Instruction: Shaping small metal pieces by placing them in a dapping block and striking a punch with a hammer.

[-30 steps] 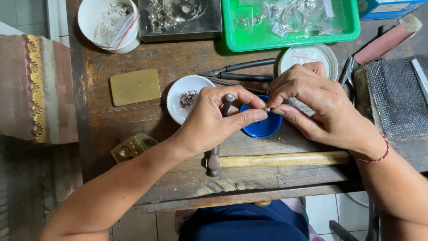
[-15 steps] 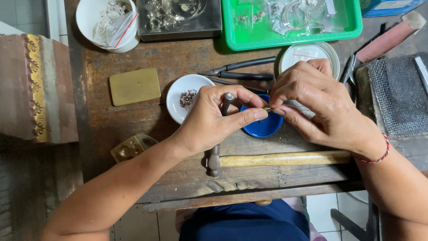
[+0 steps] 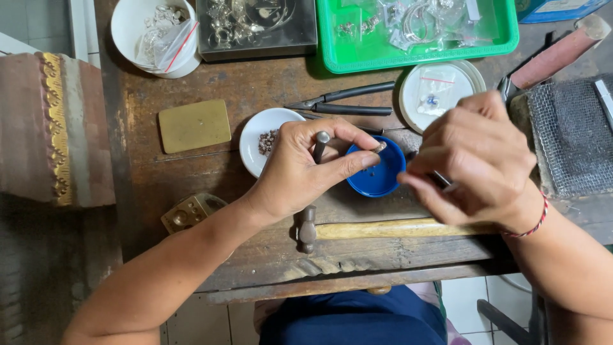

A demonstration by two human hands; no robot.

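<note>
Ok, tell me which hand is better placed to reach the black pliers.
Probably the left hand: it sits just below the black pliers, though its fingertips pinch a small piece. The right hand is farther off and holds a thin tool.

Head camera — straight down, close over workbench point(image 3: 191, 172)

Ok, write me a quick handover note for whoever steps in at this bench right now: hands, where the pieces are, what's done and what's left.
Left hand: pinches a small silver piece between thumb and forefinger, over the blue dish.
Right hand: closed on a thin metal tool, apart from the piece.
On the bench: white dish of small stones beside the left hand; black pliers behind it; hammer lying along the front edge; brass plate to the left.
Done: piece picked up and held.
Left: the tool is not on the piece; how finished the piece is cannot be told.
</note>
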